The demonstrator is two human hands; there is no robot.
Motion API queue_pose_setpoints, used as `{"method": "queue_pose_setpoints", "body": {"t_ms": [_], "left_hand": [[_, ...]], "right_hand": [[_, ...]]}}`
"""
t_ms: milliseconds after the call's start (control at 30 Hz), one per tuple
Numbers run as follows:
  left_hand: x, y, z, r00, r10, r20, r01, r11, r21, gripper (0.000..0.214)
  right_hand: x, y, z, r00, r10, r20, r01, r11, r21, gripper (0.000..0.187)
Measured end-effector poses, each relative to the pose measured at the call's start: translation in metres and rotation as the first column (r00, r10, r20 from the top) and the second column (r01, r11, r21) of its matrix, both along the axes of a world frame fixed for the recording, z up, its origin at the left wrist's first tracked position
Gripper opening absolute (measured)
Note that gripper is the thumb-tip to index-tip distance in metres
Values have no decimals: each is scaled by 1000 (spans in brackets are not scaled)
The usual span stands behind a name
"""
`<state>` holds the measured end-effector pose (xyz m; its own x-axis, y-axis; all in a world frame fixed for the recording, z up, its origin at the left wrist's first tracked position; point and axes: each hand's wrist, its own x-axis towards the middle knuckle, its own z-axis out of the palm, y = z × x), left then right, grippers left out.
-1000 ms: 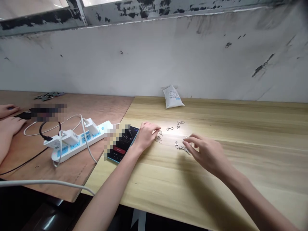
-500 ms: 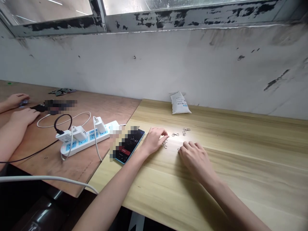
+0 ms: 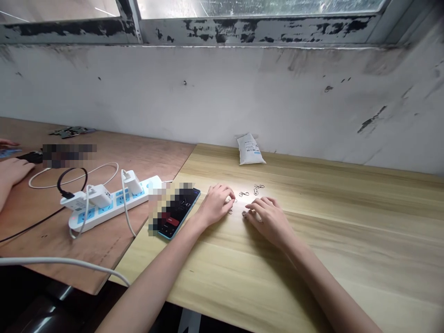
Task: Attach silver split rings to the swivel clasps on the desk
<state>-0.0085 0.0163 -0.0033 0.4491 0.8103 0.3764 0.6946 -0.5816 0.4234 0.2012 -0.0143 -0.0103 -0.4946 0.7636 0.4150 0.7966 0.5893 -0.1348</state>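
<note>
Small parts: a loose scatter of small metal rings (image 3: 231, 204) and metal clasps (image 3: 257, 188) lies on the light wooden desk (image 3: 333, 277), left of its middle, not far from the left edge. One small metal piece (image 3: 244, 213) sits right under the right hand's fingers; the hands partly hide the nearest parts.

Left hand (image 3: 215, 205): rests palm-down on the desk, with its fingers curved toward the rings and touching or almost touching them.

Right hand (image 3: 268, 219): lies palm-down just beside the left, with its fingers reaching left over the small metal piece.

Grip: both are narrow, curled and low over the desk. I cannot tell whether either holds a part.

Nearby: a black smartphone (image 3: 179, 209) lies just left of the left hand. A white packet (image 3: 249, 150) stands against the wall (image 3: 222, 92) at the desk's back edge.

Beyond the desk: a white power strip (image 3: 82, 218) with chargers sits on a plywood desk (image 3: 104, 247), near a co-worker's hand (image 3: 12, 171).

Risk: a careless finger could flick a tiny part away or trap it unseen beneath a palm; a sideways sweep could hit the smartphone.
</note>
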Motion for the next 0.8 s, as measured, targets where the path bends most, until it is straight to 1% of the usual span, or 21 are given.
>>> {"method": "queue_pose_setpoints", "body": {"t_ms": [100,200,333,433,533,667,733,800], "left_hand": [[-1,0,-1,1000,3,-3,-3,1000,-9,8],[-1,-1,1,1000,-5,3,5,1000,-7,7],[0,-3,2,1000,-17,18,17,1000,10,6],[1,-4,2,1000,-15,24,14,1000,20,6],[2,-5,2,1000,-13,25,13,1000,22,6],[3,-7,3,1000,-17,14,17,1000,17,5],[3,-7,3,1000,-13,7,13,1000,20,5],[3,-7,2,1000,-12,-1,12,1000,22,5]], "right_hand": [[4,-1,2,1000,-1,10,1,1000,-8,19],[0,-7,6,1000,-8,28,8,1000,1,24],[-11,-14,6,988,-68,137,62,997,51,25],[-14,-14,3,976,-81,202,63,994,92,29],[-12,-10,-1,981,-82,176,63,992,113,29],[-9,-9,-2,994,-69,81,65,996,59,25],[-9,-11,0,994,-71,88,66,996,60,22],[-10,-13,1,988,-79,132,67,994,89,23]]}}
